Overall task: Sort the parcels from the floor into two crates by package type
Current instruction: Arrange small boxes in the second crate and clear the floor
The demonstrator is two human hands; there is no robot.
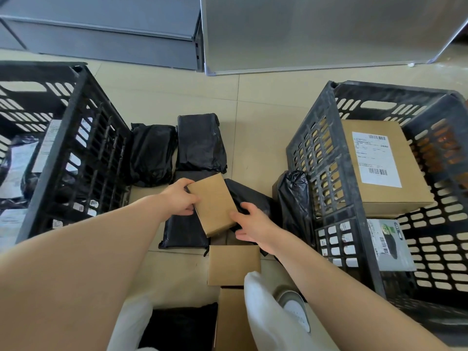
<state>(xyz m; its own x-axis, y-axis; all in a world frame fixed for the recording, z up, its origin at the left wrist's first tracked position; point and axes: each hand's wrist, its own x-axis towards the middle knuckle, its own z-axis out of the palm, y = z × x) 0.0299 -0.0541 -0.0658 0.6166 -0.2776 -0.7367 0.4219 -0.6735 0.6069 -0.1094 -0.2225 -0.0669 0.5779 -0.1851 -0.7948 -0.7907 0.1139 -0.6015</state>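
Both hands are on a small brown box (215, 205) in the middle of the floor, between the two crates. The left hand (181, 198) grips the box's left edge, with the fingers curled around it. The right hand (249, 221) holds the near right corner, with the fingers bent against the side. The box sits tilted on top of some black bags.

The box looks stiff and flat, with hard edges. It is small, so it is probably light. Cardboard is not slippery, so a pinch on two opposite sides should hold it well. One hand could likely carry it.

The right crate (326, 158) already holds a big box (379, 171) with a white label and a grey box (390, 245). So the brown box likely goes there. The left crate (73, 148) seems to hold dark bags with paper labels.

The black bags (200, 143) on the floor look soft and shiny. They may slip or sag, so grab them around the middle. One bag (295, 198) leans on the right crate's wall. Two more brown boxes (233, 264) lie near the person's legs.
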